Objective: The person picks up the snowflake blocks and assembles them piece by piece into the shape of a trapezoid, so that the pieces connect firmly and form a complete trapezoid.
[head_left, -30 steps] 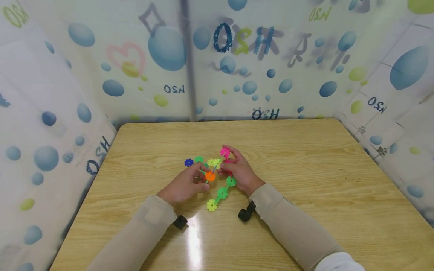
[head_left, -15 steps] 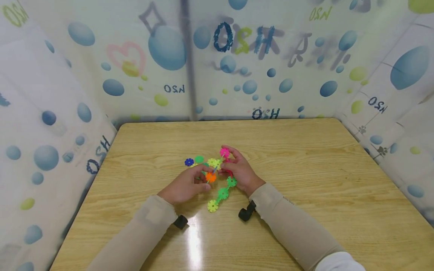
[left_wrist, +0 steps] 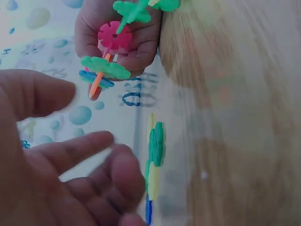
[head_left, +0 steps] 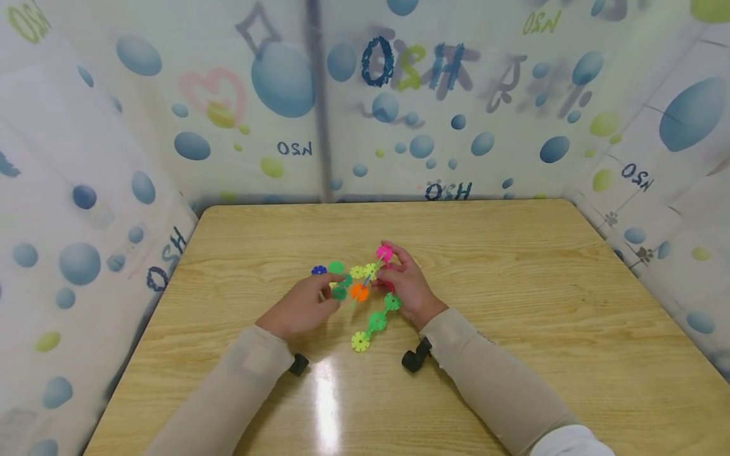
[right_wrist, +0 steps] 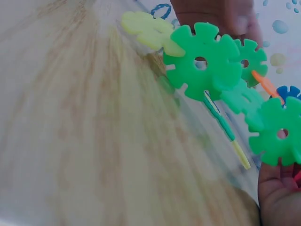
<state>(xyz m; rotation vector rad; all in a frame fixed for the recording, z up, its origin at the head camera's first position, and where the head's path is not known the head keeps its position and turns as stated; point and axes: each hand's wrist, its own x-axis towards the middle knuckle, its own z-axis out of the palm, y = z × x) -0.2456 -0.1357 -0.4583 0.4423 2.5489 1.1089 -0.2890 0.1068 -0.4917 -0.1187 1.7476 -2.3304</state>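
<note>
My right hand [head_left: 413, 291] grips a chain of notched plastic snowflake discs, held above the table. Its pink disc [head_left: 384, 254] is at the fingertips, an orange disc [head_left: 359, 292] points left, and green discs [head_left: 377, 321] lead down to a yellow disc [head_left: 360, 342]. In the left wrist view, a red-pink disc [left_wrist: 113, 37] lies against the right palm. My left hand [head_left: 302, 307] is apart from the chain, fingers loosely bent and thumb spread, holding nothing. Just beyond its fingertips is a dark green disc [head_left: 339, 294] among the loose discs.
Loose discs lie on the wooden table [head_left: 513, 266] behind the hands, among them a blue disc [head_left: 319, 270], a green disc [head_left: 335, 267] and a yellow disc [head_left: 357, 272]. A patterned wall [head_left: 490, 177] stands behind the table's far edge.
My left hand has let go of the orange disc and drawn back left, its fingers opening. My right hand, still holding the chain, has shifted slightly up and right.
</note>
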